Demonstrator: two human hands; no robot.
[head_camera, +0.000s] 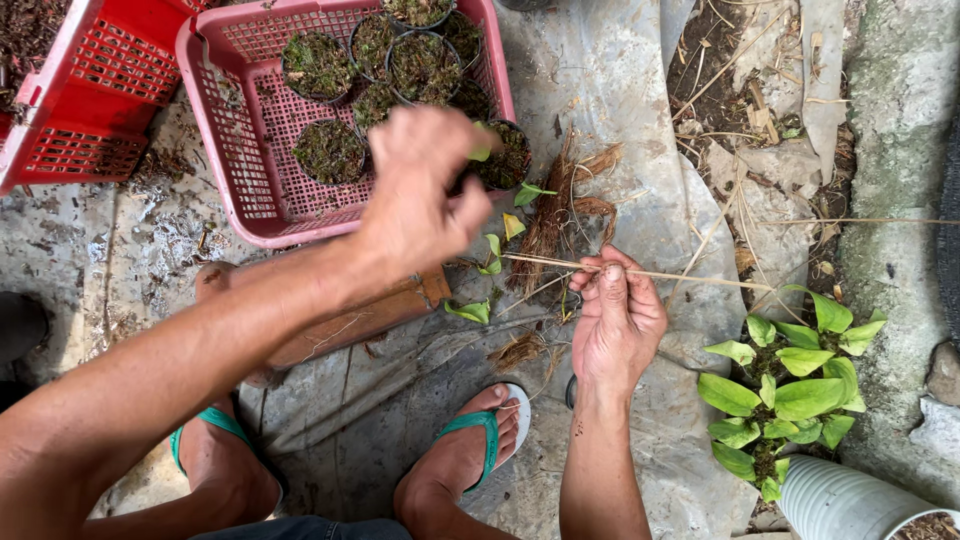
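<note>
A grey plastic sheet (620, 90) on the ground bears a pink basket (250, 190) and scattered leaves (468, 312).

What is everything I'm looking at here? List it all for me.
Pink plastic lattice basket: one, top centre, on the ground.
Small black pots of dark soil: about seven, inside the pink basket.
Red plastic lattice crate: one, top left, beside the basket.
Thin pale stick: one, tan, held in the right hand.
Brown fibrous husk clump: one, right of the basket.
Green leafy plants: one cluster, lower right.
Grey ribbed pot: one, bottom right corner.
Grey plastic sheet: covers the ground.
Green-strapped sandals: two, on the feet.
Left hand: raised over the basket edge, blurred.
Right hand: fingers pinching the stick.
</note>
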